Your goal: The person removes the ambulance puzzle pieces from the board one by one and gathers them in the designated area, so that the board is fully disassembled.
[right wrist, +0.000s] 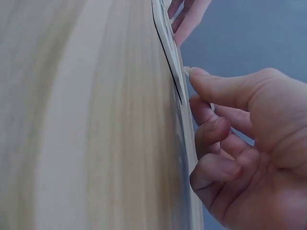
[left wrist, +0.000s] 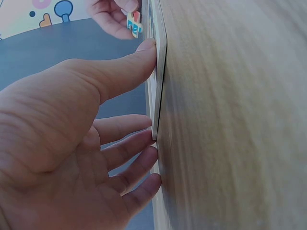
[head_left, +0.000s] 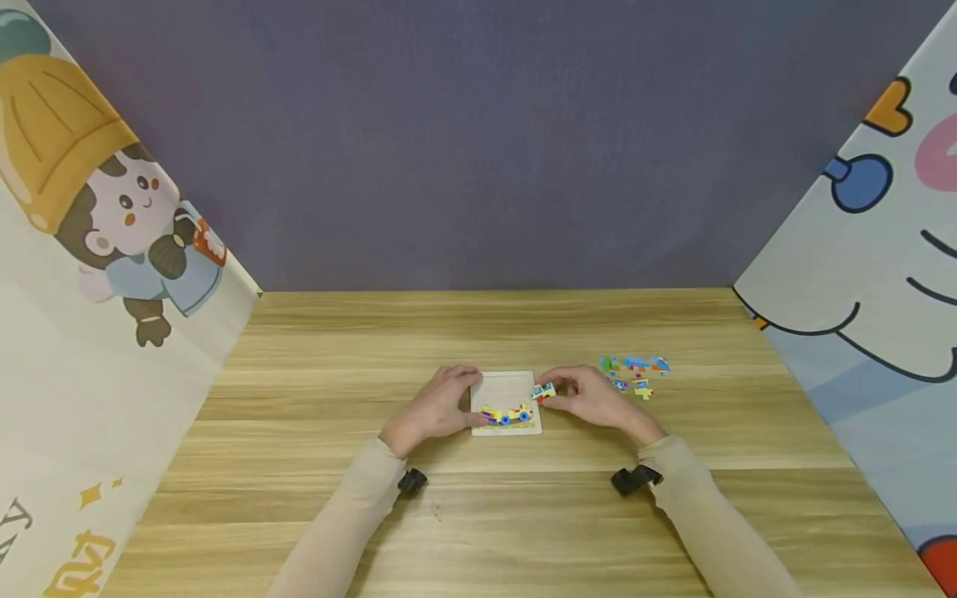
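A square puzzle tray point(head_left: 503, 389) with a pale frame lies on the table, and joined puzzle pieces point(head_left: 508, 414) along its near side show a yellow vehicle with blue wheels. My left hand point(head_left: 441, 403) rests at the tray's left edge, its fingers fairly straight. In the left wrist view, the thumb point(left wrist: 129, 64) presses on the tray while the other fingers touch along its side. Between thumb and fingertips my right hand point(head_left: 591, 399) pinches a small puzzle piece point(head_left: 543, 390) at the tray's right edge. The right wrist view shows its remaining fingers curled.
Several loose puzzle pieces point(head_left: 635, 364) in blue, green and yellow lie on the wooden table point(head_left: 344, 332), just beyond my right hand. A dark wall point(head_left: 493, 166) rises behind the table, with printed panels at both sides.
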Demonstrator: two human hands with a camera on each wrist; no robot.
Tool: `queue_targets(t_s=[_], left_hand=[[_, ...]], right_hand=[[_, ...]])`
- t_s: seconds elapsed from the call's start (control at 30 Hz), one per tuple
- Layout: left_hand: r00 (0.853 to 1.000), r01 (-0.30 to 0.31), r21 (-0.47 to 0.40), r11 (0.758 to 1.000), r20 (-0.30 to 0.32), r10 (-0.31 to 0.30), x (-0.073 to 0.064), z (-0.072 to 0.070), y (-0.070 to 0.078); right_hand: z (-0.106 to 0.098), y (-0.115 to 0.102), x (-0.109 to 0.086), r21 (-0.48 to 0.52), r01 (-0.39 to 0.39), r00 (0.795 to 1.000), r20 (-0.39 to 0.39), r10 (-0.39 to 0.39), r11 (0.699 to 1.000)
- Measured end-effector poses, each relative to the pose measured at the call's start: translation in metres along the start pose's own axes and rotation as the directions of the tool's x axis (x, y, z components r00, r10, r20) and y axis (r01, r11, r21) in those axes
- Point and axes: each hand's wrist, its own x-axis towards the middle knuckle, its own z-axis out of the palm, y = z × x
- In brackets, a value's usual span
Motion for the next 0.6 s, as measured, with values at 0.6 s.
queue_targets(t_s=[0.6], left_hand=[[1.0,-0.012,-0.005,1.0,-0.004,0.012,-0.001,0.0,0.0]], right_hand=[[-0.022,0.024,-0.02,-0.001,-0.071,0.992,-0.105,0.07,0.998]])
